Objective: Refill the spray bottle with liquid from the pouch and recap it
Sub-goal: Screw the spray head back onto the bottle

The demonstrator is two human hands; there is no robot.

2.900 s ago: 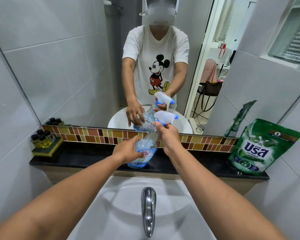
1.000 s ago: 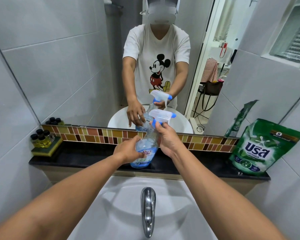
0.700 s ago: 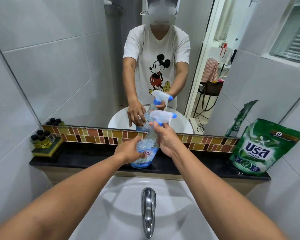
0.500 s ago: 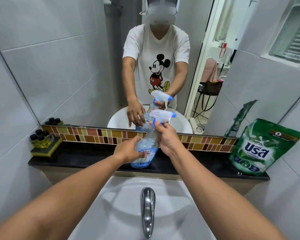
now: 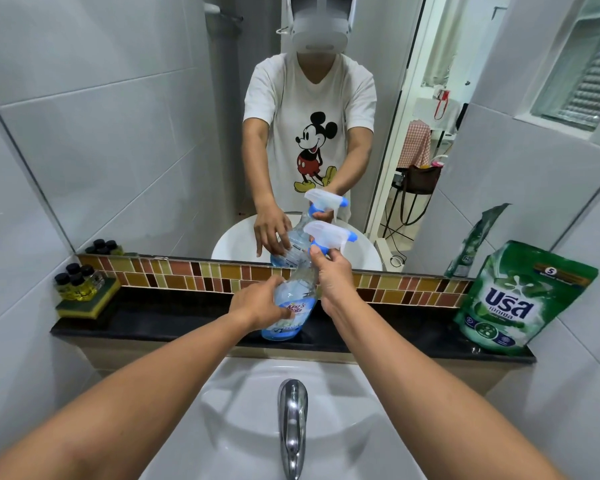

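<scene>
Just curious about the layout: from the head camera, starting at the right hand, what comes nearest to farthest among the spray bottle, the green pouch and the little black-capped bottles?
1. Spray bottle: gripped by the right hand at the neck.
2. Green pouch: shelf's right end.
3. Little black-capped bottles: shelf's far left.

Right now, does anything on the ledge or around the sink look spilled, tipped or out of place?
Nothing stands out. The spray bottle is tilted only because the left hand and right hand hold it. The green pouch leans against the wall, and no spill shows on the black ledge or sink.
</scene>
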